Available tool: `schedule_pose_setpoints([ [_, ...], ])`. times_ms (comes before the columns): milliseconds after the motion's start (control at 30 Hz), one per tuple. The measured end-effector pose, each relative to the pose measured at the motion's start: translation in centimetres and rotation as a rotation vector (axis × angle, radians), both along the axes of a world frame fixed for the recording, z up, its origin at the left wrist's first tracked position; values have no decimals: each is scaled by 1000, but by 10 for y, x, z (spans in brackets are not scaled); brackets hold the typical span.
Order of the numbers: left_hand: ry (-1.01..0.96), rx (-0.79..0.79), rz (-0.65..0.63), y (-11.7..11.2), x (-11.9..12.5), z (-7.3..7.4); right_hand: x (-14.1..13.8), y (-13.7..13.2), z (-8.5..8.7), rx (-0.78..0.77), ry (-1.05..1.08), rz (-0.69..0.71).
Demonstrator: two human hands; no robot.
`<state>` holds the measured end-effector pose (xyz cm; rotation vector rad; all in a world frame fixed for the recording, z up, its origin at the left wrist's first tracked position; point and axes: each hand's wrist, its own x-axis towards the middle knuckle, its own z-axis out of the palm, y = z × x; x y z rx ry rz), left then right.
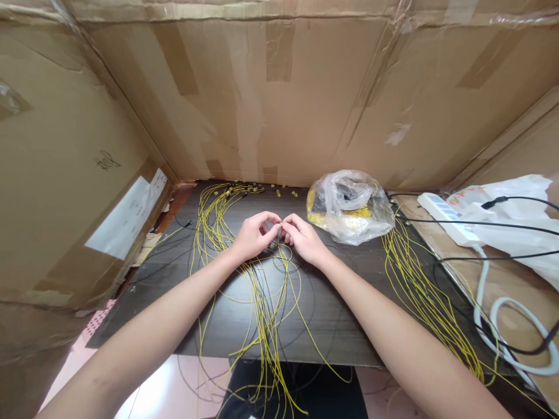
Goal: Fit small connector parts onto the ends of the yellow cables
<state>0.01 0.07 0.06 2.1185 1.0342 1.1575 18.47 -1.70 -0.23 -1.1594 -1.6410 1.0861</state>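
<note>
Work bay, seen from above the person's forearms. Taped brown cardboard walls (279,99) enclose a dark wood-grain desk (340,314) on three sides. To the right, a white plastic sheet (515,227) lies beside a white power strip (441,216), with black leads and a thick white cable (506,326) looping near the desk's right edge. A crumpled clear plastic bag of yellow parts (349,206) sits just right of the hands. Three groups of thin yellow wires lie on the desk: a fan at back left (213,221), a bundle on the right (419,291), and a central sheaf (266,314) running from the hands off the front edge. Small yellow-and-black fittings (253,187) are scattered along the back wall.

The left hand (253,237) and right hand (303,238) meet fingertip to fingertip above the central sheaf, both pinching the end of one yellow wire (280,223); whether a fitting sits between the fingers is too small to tell. The step in hand appears to be working a wire tip. The next move likely calls for a steady, fine pinch, keeping that single strand apart from the tangle beneath.
</note>
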Motion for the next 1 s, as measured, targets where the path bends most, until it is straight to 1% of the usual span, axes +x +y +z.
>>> schedule_pose_setpoints([
  [233, 22, 33, -2, 0, -1, 1, 0, 0, 0, 3, -35, -4],
  [467, 35, 110, -23, 0, -1, -1, 0, 0, 2, 35, -57, 26],
  [600, 40, 103, -43, -1, -1, -1, 1, 1, 0, 49, -74, 22],
  [800, 47, 88, -34, -2, -1, 0, 0, 3, -2, 51, -50, 36],
  [1000, 26, 27, 3, -2, 0, 1, 1, 1, -1, 5, -10, -12],
])
